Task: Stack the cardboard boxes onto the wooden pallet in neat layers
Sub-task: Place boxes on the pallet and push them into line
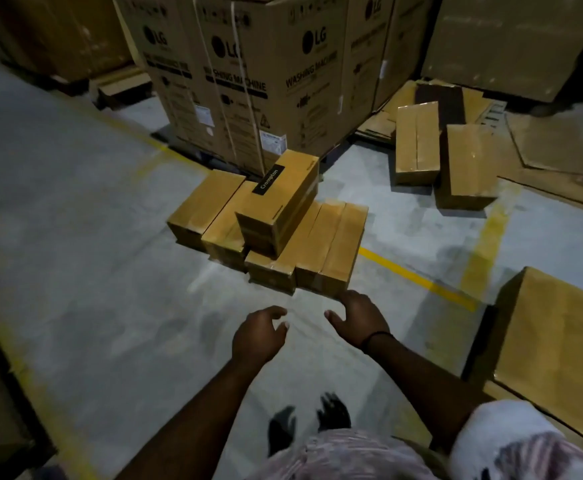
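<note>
- The left hand (259, 336) is stretched out over the grey floor (75, 220), fingers loosely spread and a little bent, holding nothing.
- The right hand (357, 318) reaches out beside it, fingers wide and empty. Its fingertips are at the near bottom edge of the box pile, but whether they touch the cardboard cannot be told. A dark band (375, 337) sits on this wrist.
- The low layer of boxes (331, 244) lies straight ahead on the floor, long brown cartons laid side by side and touching. What is under them is hidden.
- One labelled box (283, 199) lies on top of that layer, turned slightly askew, with a black strip reading "Crompton".
- Two loose boxes (416, 143) lie on the floor to the right, well apart from the pile and just beside each other, on and near flattened cardboard (543, 143).
- Tall washing machine cartons (248, 74) stand right behind the pile.
- A yellow line (418, 278) runs across the floor from the pile's right side towards a big box (553, 337) at the right edge.
- The person's feet (331, 410) show blurred below the hands.
</note>
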